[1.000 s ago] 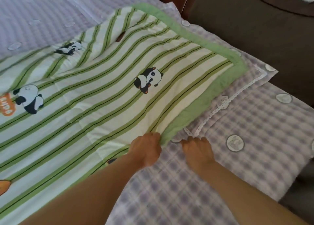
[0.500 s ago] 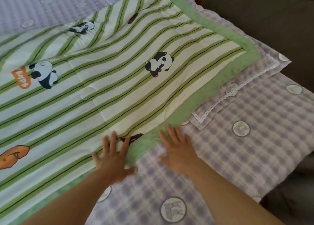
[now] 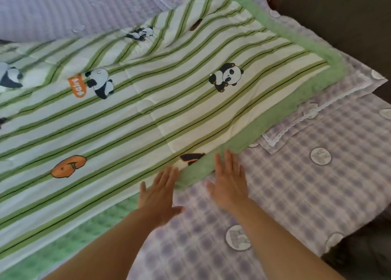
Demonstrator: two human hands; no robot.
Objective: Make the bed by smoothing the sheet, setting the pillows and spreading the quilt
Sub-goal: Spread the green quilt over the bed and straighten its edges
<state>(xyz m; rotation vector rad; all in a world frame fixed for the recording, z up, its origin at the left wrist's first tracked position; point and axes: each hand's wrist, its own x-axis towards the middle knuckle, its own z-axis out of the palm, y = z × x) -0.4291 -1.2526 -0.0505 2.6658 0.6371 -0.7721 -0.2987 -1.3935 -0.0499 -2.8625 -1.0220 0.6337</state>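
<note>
A white quilt [image 3: 148, 110] with green stripes, pandas and a green border lies spread over the bed. My left hand [image 3: 158, 192] rests flat on its near edge, fingers apart. My right hand [image 3: 229, 179] lies flat next to it, fingertips on the green border, palm over the lilac checked sheet [image 3: 296, 195]. A lilac pillow [image 3: 330, 108] with white lace trim pokes out from under the quilt's right corner. Neither hand holds anything.
The bed's right edge drops to a dark floor [image 3: 364, 248]. A dark brown upholstered piece [image 3: 338, 15] stands past the bed at the top right. More lilac bedding [image 3: 53, 9] lies at the top left.
A second ago both hands gripped the quilt's border; they have let go and now lie flat and open on it. The view has shifted so the quilt sits further right.
</note>
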